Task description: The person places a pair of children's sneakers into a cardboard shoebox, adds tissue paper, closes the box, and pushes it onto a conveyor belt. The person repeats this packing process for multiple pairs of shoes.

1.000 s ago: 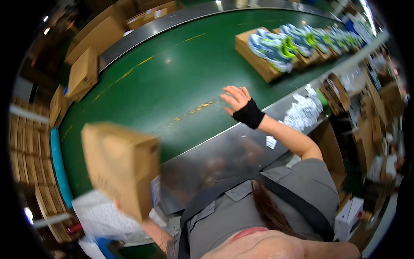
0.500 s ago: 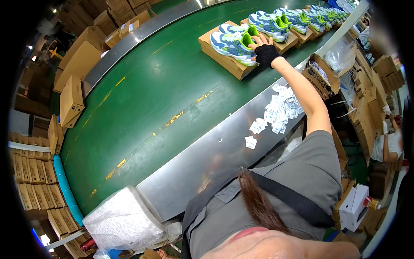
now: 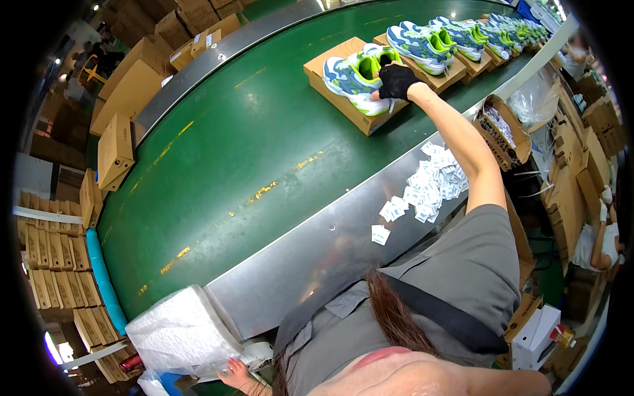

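A pair of white, blue and lime-green sneakers sits on a closed brown shoebox on the green conveyor. My right hand, in a black fingerless glove, is closed at the heel end of the pair, the thumb against the nearer shoe. Part of the heels is hidden behind the glove. Low on the left, my left hand has its fingers apart and is empty. It is beside a plastic-wrapped stack of white printed paper.
White sachets lie heaped on the metal ledge before me. More sneakers on boxes line the belt at the far right. An open carton stands beyond my right arm. Shoeboxes are stacked at left; another person works at right.
My right hand has gone from reaching with spread fingers to gripping the heel end of the sneakers. My left hand has come into fuller view beside the wrapped paper.
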`<state>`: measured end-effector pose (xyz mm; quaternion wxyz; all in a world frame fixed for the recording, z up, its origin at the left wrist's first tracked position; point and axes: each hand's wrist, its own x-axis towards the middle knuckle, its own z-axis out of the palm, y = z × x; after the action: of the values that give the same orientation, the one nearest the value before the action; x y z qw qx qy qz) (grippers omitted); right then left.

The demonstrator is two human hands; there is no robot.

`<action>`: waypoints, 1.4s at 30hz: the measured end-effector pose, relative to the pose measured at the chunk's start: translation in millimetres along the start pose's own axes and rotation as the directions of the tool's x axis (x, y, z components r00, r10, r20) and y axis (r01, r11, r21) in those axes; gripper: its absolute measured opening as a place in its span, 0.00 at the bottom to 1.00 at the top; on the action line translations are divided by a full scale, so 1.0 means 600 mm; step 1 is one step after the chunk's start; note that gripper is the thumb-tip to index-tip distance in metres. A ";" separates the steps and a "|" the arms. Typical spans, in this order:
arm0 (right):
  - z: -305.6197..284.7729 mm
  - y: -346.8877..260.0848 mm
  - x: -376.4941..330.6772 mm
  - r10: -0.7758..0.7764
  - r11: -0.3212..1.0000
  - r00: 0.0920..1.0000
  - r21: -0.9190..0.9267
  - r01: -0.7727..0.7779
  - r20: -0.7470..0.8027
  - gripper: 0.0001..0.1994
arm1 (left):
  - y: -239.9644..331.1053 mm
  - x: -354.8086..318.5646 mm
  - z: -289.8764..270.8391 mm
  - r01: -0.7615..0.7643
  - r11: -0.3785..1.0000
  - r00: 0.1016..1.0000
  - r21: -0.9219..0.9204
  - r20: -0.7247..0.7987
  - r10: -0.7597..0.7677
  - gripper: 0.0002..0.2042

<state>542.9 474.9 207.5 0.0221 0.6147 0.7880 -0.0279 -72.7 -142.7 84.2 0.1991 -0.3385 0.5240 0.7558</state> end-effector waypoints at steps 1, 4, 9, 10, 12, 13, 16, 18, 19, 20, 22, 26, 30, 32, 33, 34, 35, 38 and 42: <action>-0.020 -0.018 -0.006 -0.014 0.998 1.000 0.059 0.014 -0.012 0.33 | 0.001 -0.013 0.018 0.021 1.000 0.998 0.017 0.050 -0.022 0.31; -0.078 -0.043 -0.027 -0.096 0.983 0.995 0.161 0.093 0.013 0.39 | -0.009 -0.033 0.083 0.044 0.983 0.968 0.180 0.235 -0.087 0.32; -0.155 -0.109 -0.111 -0.212 0.956 0.977 0.204 0.211 -0.017 0.38 | -0.069 -0.058 0.222 -0.056 0.895 0.871 0.443 0.460 -0.173 0.30; -0.168 -0.121 -0.128 -0.225 0.941 0.974 0.262 0.213 0.016 0.36 | -0.081 -0.070 0.250 -0.089 0.865 0.834 0.494 0.512 -0.207 0.30; -0.161 -0.157 -0.147 -0.283 0.881 0.958 0.408 0.239 0.050 0.33 | -0.097 -0.082 0.276 -0.203 0.797 0.766 0.568 0.600 -0.232 0.27; -0.156 -0.172 -0.155 -0.391 0.865 0.919 0.360 0.348 0.051 0.33 | -0.110 -0.089 0.292 -0.285 0.751 0.724 0.596 0.647 -0.238 0.26; -0.109 -0.224 -0.207 -0.554 0.809 0.822 0.148 0.569 -0.129 0.25 | -0.159 -0.166 0.362 -0.513 0.617 0.636 0.597 0.747 -0.194 0.24; -0.073 -0.259 -0.246 -0.651 0.746 0.718 -0.030 0.665 -0.247 0.22 | -0.210 -0.216 0.406 -0.668 0.555 0.511 0.496 0.848 -0.142 0.21; -0.049 -0.276 -0.261 -0.665 0.720 0.674 -0.033 0.694 -0.322 0.22 | -0.234 -0.244 0.426 -0.749 0.505 0.443 0.428 0.891 -0.098 0.19; -0.027 -0.295 -0.277 -0.681 0.699 0.660 -0.015 0.715 -0.316 0.22 | -0.260 -0.261 0.445 -0.839 0.451 0.322 0.305 0.946 -0.041 0.17; 0.018 -0.333 -0.295 -0.738 0.601 0.579 0.052 0.797 -0.345 0.21 | -0.300 -0.306 0.477 -0.940 0.340 0.041 0.032 0.999 0.021 0.14; 0.115 -0.397 -0.319 -0.819 0.365 0.395 0.155 0.918 -0.417 0.16 | -0.383 -0.344 0.527 -0.923 0.372 -0.224 -0.101 0.926 -0.304 0.12; 0.198 -0.436 -0.322 -0.793 0.201 0.244 0.139 0.970 -0.559 0.04 | -0.460 -0.291 0.528 -0.979 0.041 0.104 0.202 0.657 -0.747 0.19; 0.213 -0.434 -0.320 -0.847 0.258 0.331 0.222 0.940 -0.416 0.09 | -0.480 -0.279 0.508 -0.979 -0.060 0.165 0.193 0.590 -0.790 0.19; 0.222 -0.430 -0.317 -0.854 0.300 0.398 0.309 0.903 -0.335 0.12 | -0.488 -0.274 0.501 -0.986 -0.056 0.140 0.157 0.604 -0.785 0.18; 0.223 -0.417 -0.302 -0.829 0.357 0.478 0.384 0.852 -0.290 0.17 | -0.491 -0.294 0.504 -0.984 -0.114 0.173 0.137 0.587 -0.791 0.18; 0.199 -0.400 -0.268 -0.810 0.444 0.585 0.601 0.665 -0.048 0.17 | -0.489 -0.310 0.503 -0.977 -0.176 0.213 0.119 0.572 -0.792 0.18; 0.258 -0.273 -0.114 -0.395 0.467 0.725 0.556 0.687 -0.564 0.05 | -0.491 -0.294 0.492 -0.981 -0.121 0.187 0.149 0.607 -0.773 0.19; 0.241 -0.116 -0.027 -0.184 0.946 0.903 -0.320 0.056 -0.387 0.18 | -0.493 -0.305 0.497 -0.983 -0.123 0.182 0.138 0.592 -0.785 0.19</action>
<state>479.3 431.7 65.8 -0.0529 0.5456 0.8066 0.2212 157.3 253.5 88.0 0.4710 0.6189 0.6257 0.0595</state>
